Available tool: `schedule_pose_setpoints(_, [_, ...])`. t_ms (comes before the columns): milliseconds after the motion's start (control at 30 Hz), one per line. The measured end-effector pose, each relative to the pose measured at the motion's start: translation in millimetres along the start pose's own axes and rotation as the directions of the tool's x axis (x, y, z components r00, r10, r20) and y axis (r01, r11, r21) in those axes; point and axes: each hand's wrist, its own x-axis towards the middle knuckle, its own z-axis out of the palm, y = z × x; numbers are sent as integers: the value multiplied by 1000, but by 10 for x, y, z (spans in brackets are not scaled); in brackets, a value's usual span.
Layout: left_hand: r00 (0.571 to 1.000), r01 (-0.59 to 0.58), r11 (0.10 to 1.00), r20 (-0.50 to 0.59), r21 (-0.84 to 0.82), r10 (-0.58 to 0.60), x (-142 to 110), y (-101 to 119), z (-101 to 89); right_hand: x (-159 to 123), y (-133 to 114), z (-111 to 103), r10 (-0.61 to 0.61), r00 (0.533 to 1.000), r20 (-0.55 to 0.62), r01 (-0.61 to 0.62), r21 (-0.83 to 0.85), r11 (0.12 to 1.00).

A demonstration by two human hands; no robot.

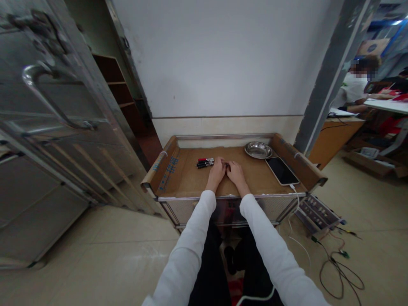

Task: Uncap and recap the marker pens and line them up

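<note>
My left hand point(218, 170) and right hand point(235, 172) are loosely curled mid-frame, their grip hidden from me, and a leftward nudge could scatter the pens point(204, 162) lying beside them, just left of centre.

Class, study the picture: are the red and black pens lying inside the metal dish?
No, the pens lie on the cardboard beside the left hand, apart from the metal dish.

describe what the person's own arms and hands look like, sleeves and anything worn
The left sleeve and right sleeve are long, white and plain, with soft creases and no visible print, each ending near the wrist. The left hand and right hand are bare, without gloves. No watch shows at either wrist; the fingers are too small to tell about rings.
</note>
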Motion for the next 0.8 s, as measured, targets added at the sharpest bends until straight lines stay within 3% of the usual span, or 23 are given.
schedule_pose_setpoints(167, [999,35,999,-21,-4,-35,2,-21,15,-23,-7,-23,9,1000,-18,-9,-13,1000])
schedule_pose_setpoints(300, [998,66,992,-32,111,-63,-2,-23,32,-53,-44,-97,34,998,-53,-36,-30,999])
schedule_pose_setpoints(433, [989,121,982,-105,146,-106,-4,-32,41,-61,-41,-160,90,984,-154,-88,17,996])
schedule_pose_setpoints(533, [982,11,1000,-189,-4,-11,3,-40,48,-59,-7,-151,159,967,-201,-153,44,987])
schedule_pose_setpoints(633, [935,-141,983,-342,-121,92,12,-50,58,-58,19,-109,142,976,-162,-139,31,990])
schedule_pose_setpoints(700, [907,-182,969,-410,-168,99,15,-60,65,-56,24,-80,90,990,-112,-90,6,996])
schedule_pose_setpoints(800, [897,-194,949,-436,-246,71,19,-80,70,-51,17,-55,33,998,-55,-34,-19,999])
